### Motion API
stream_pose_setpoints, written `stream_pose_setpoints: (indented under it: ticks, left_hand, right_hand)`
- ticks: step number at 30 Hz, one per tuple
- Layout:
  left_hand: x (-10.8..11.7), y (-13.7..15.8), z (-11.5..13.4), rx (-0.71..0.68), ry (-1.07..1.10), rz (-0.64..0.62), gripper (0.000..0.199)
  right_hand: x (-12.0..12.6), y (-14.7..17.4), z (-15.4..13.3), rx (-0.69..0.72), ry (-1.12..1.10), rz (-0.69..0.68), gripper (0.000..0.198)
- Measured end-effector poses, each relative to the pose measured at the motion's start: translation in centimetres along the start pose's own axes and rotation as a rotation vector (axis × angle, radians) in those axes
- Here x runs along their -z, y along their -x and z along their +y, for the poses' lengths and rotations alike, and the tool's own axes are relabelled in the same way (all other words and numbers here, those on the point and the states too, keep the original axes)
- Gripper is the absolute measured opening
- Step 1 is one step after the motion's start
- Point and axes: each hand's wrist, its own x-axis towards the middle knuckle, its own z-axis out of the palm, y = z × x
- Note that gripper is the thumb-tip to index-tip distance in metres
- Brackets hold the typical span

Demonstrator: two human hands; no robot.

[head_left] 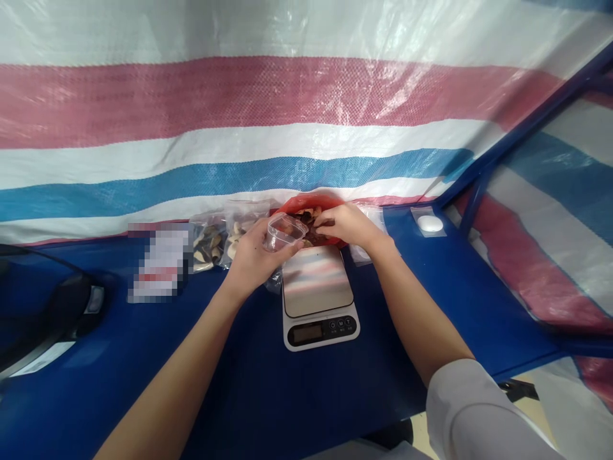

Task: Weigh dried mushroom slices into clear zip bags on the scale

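Note:
My left hand (249,254) is closed around a small clear plastic container (283,231), holding it tilted above the back edge of a kitchen scale (317,284). Just beyond, a red bag (306,200) lies open with brown dried slices (306,216) inside. Over the right side of its mouth is my right hand (345,223), fingers bent together among the slices; what they pinch is hidden. Nothing rests on the visible part of the scale's plate, and its display looks dark.
Clear bags of dried slices (209,246) stand left of the red bag. A white round item in a small clear bag (430,223) lies at right. A blurred white packet (160,262) and a black object (71,300) are at left on the blue table (249,383). Striped sheeting (268,96) hangs behind.

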Motion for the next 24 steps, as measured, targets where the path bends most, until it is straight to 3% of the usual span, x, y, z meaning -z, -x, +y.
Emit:
stream_pose_setpoints:
  ticks: [4, 8, 14, 18, 24]
  left_hand:
    - [-0.2, -0.1, -0.1, -0.044, -0.008, 0.004, 0.054]
    - [-0.6, 0.2, 0.3, -0.034, -0.010, -0.033, 0.058]
    - [-0.9, 0.4, 0.9, -0.073, 0.040, -0.103, 0.055]
    - [-0.8, 0.4, 1.3, -0.085, 0.060, -0.109, 0.044]
    - [-0.4, 0.3, 1.3, -0.080, 0.025, -0.089, 0.039]
  right_hand:
    - [1.2, 0.6, -0.6, 0.020, -0.298, 0.100, 0.015]
    - [2.1, 1.3, -2.4, 0.074, -0.428, 0.170, 0.012]
    - [2.3, 1.5, -5.3, 0.139, -0.258, 0.081, 0.015]
    - [1.7, 1.4, -6.3, 0.194, -0.090, 0.102, 0.021]
    - [1.3, 1.3, -6.6, 0.189, -0.112, 0.084, 0.021]
